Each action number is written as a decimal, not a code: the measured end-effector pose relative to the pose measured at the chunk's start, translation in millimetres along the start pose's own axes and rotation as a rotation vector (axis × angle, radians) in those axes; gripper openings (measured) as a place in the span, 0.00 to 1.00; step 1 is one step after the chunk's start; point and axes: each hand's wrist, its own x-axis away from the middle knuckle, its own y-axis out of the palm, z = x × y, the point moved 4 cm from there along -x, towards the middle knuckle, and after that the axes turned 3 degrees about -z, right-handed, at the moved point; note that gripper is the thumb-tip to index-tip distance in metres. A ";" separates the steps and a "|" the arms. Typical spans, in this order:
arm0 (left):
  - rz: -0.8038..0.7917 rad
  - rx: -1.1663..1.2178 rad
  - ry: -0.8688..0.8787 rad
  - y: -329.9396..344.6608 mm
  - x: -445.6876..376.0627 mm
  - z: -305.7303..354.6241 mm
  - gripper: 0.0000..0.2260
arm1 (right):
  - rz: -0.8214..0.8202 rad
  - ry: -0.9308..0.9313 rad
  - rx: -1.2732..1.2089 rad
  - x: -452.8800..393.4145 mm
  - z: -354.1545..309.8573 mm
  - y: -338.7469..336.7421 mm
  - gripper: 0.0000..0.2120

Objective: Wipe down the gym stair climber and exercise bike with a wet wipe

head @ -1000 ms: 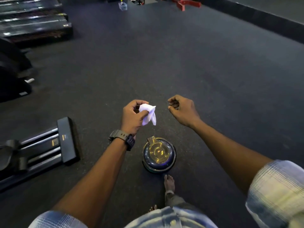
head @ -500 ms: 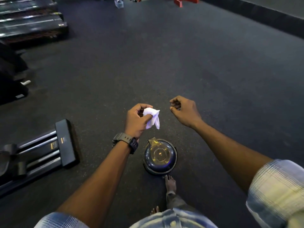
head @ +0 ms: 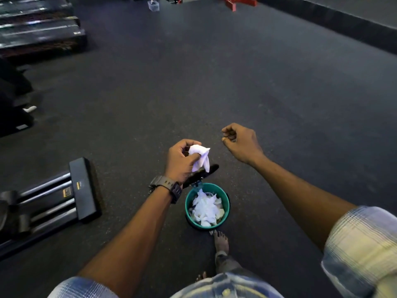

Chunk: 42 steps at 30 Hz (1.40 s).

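My left hand [head: 181,161] grips a crumpled white wet wipe [head: 200,157] just above and behind a small pedal bin [head: 225,203]. The bin's lid [head: 206,171] stands raised, and the green inner bucket holds several used white wipes. My right foot [head: 221,241] rests at the bin's near edge on the pedal. My right hand [head: 240,144] hovers to the right with curled fingers and nothing in it. A black machine base [head: 82,190] lies on the floor at the left.
Dark stepped equipment [head: 40,29] fills the far left corner. More black machine parts [head: 15,117] sit along the left edge. A red frame [head: 238,3] and a small clear container [head: 153,5] stand far back. A dark wall skirting [head: 343,20] runs along the right.
The bin's lid has swung up, showing the green bucket full of wipes. My left hand with the wipe has drifted slightly closer over the bin.
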 end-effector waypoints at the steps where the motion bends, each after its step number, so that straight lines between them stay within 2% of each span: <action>1: -0.002 -0.005 -0.007 1.3 0.5 -2.2 0.09 | 0.000 0.004 0.000 -0.4 0.4 -0.6 0.10; 9: -0.027 -0.006 -0.131 16.7 6.5 -32.7 0.12 | -0.025 0.030 -0.008 0.5 10.2 4.4 0.10; 19: -0.038 -0.046 -0.283 35.0 19.6 -93.1 0.13 | -0.071 0.142 -0.081 21.5 65.4 47.6 0.09; 32: 0.009 -0.121 -0.586 75.9 5.7 -239.6 0.13 | -0.218 0.385 -0.023 59.8 180.0 105.4 0.09; 34: -0.006 -0.137 -0.643 81.3 -5.4 -264.0 0.16 | -0.228 0.402 0.004 61.6 194.9 107.8 0.10; 38: -0.089 -0.129 -0.717 84.0 -24.6 -295.9 0.29 | -0.255 0.411 0.021 65.2 213.4 108.7 0.10; 42: 0.055 -0.136 -0.754 66.6 -32.7 -296.9 0.25 | -0.258 0.423 0.022 65.7 218.3 107.5 0.11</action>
